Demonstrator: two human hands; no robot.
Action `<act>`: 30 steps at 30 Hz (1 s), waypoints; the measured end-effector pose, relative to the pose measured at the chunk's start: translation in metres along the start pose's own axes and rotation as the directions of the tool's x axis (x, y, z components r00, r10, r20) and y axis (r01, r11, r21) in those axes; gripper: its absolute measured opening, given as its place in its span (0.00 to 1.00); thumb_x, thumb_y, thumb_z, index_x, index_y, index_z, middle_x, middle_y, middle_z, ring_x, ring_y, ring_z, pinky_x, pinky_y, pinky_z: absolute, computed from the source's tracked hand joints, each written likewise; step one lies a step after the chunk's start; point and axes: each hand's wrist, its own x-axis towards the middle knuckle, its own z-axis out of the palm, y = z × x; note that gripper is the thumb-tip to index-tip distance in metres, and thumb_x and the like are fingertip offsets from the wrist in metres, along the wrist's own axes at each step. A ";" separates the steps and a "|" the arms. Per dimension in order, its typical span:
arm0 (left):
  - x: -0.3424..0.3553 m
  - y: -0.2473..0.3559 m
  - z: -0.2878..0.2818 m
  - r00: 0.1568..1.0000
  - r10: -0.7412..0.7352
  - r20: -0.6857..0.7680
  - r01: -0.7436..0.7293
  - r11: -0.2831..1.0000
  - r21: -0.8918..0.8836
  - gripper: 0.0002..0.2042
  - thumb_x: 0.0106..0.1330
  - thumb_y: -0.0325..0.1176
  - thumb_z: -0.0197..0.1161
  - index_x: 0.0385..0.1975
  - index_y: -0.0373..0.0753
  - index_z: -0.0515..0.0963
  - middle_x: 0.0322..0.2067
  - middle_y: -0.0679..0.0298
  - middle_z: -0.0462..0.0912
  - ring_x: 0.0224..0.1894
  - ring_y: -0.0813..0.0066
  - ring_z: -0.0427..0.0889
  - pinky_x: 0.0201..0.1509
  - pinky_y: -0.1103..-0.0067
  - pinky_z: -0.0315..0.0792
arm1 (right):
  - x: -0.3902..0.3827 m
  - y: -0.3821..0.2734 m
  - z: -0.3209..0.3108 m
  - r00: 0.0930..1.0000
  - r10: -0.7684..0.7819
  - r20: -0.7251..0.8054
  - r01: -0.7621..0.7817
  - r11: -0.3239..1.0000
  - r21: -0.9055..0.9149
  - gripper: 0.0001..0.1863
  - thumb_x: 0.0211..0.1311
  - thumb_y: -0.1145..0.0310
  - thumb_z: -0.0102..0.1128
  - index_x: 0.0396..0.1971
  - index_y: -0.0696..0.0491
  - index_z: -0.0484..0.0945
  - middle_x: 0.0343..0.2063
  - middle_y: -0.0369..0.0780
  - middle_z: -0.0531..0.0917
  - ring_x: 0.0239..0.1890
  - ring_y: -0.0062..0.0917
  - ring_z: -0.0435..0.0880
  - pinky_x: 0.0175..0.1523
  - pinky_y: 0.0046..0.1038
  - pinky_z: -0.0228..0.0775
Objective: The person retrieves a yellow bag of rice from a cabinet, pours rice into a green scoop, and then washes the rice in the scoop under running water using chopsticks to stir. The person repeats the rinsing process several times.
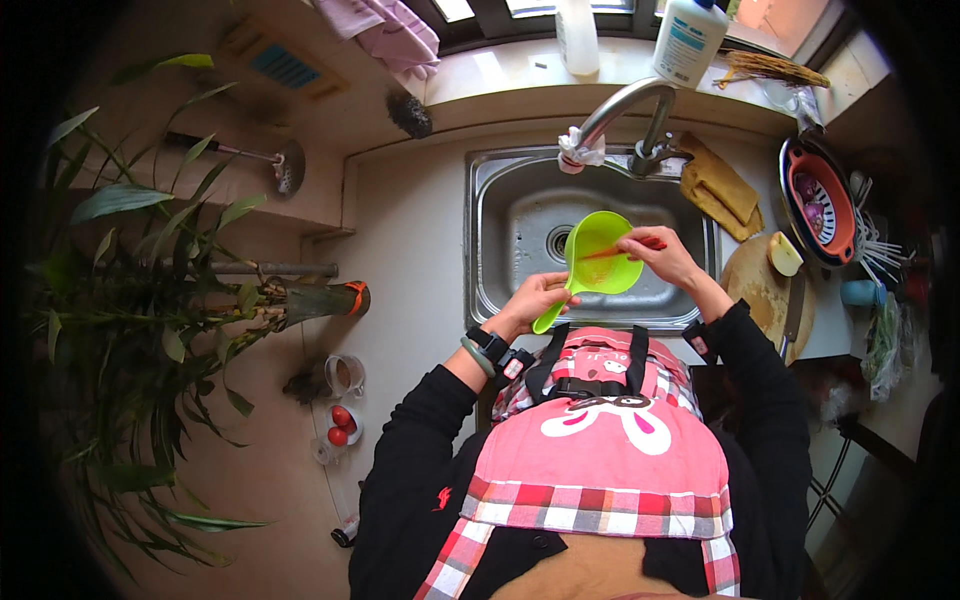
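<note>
Over the sink (490,240), my left hand (537,300) is closed round the handle of a lime-green water scoop (592,230), whose bowl is tilted toward me. My right hand (668,260) grips a slim red tool (654,243), with its far part reaching into the scoop's bowl. Blur hides the tool's tip, so its exact kind is unclear. Reddish marks show on the inside of the bowl. Behind the scoop lies the sink's round drain (561,240), partly covered by its rim.
Above the sink arches a tap (625,95); a yellow-brown cloth (720,180) lies beside it. To the right are a round cutting board (745,280) with a knife (793,310) and cut fruit (785,255), and a red colander (840,200). A leafy plant (170,300) fills the left.
</note>
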 end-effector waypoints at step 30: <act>-0.010 0.005 -0.002 0.999 0.038 -0.004 -0.038 0.997 -0.071 0.22 0.62 0.26 0.54 0.57 0.28 0.63 0.46 0.59 0.76 0.41 0.77 0.79 0.37 0.87 0.75 | -0.004 0.017 -0.007 0.934 -0.157 -0.321 -0.004 0.894 -0.448 0.12 0.60 0.64 0.55 0.35 0.57 0.80 0.44 0.45 0.77 0.46 0.30 0.76 0.49 0.27 0.67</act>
